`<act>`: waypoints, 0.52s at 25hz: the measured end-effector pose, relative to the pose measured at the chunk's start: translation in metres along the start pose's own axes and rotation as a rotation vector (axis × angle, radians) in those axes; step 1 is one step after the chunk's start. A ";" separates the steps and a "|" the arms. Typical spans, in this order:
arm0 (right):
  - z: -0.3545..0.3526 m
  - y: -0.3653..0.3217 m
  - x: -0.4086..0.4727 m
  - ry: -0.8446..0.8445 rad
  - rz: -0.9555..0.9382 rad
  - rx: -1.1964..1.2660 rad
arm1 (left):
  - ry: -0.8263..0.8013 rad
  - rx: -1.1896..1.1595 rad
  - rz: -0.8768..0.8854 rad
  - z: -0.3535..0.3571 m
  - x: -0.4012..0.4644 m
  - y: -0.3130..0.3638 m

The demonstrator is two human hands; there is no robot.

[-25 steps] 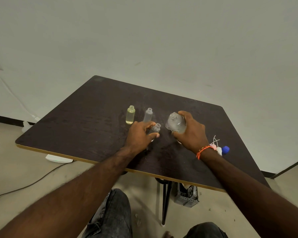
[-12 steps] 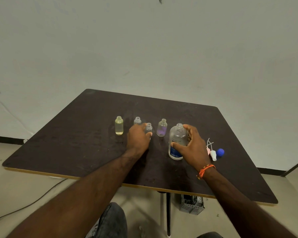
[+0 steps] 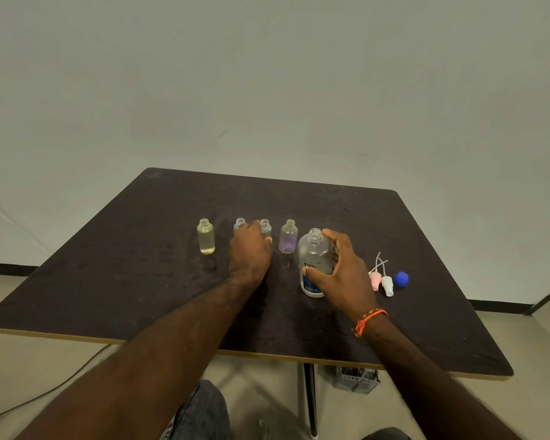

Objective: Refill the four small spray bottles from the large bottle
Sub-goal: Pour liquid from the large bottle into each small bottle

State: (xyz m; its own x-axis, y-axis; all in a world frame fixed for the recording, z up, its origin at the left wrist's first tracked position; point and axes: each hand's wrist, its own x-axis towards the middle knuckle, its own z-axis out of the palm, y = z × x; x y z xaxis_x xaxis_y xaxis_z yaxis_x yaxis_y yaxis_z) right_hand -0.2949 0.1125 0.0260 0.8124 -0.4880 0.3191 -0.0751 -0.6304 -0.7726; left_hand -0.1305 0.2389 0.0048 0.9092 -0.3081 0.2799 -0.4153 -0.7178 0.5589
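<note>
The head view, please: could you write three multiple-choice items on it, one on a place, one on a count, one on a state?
1. Where do the loose caps lie?
A. right of the large bottle
B. left of the yellow bottle
C. on the floor

2. How many small bottles stand on the table?
A. two
B. four
C. six

3. The large bottle is:
A. lying down
B. capped
C. upright, uncapped

Key: 1 A, the blue cap lies right of the large bottle. 2 B, four small bottles stand on the table. 3 C, the right hand grips it upright, neck open.
</note>
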 end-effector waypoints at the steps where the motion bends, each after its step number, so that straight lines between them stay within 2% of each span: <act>1: 0.000 0.000 0.000 -0.003 0.000 -0.004 | 0.004 -0.002 -0.009 -0.001 -0.001 0.001; 6: -0.002 -0.001 -0.002 -0.003 0.003 -0.011 | 0.028 -0.074 0.006 -0.009 -0.013 0.004; 10: -0.004 -0.003 -0.007 0.027 0.011 -0.001 | 0.104 -0.155 0.120 -0.017 -0.027 0.017; 13: -0.008 -0.002 -0.010 0.056 0.041 0.018 | 0.076 -0.223 0.186 -0.015 -0.033 0.029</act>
State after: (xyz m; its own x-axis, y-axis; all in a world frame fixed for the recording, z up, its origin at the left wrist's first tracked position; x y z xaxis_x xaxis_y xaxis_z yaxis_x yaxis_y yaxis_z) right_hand -0.3074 0.1142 0.0287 0.7755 -0.5463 0.3165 -0.0972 -0.5986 -0.7951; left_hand -0.1731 0.2378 0.0233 0.8158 -0.3679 0.4462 -0.5781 -0.4958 0.6481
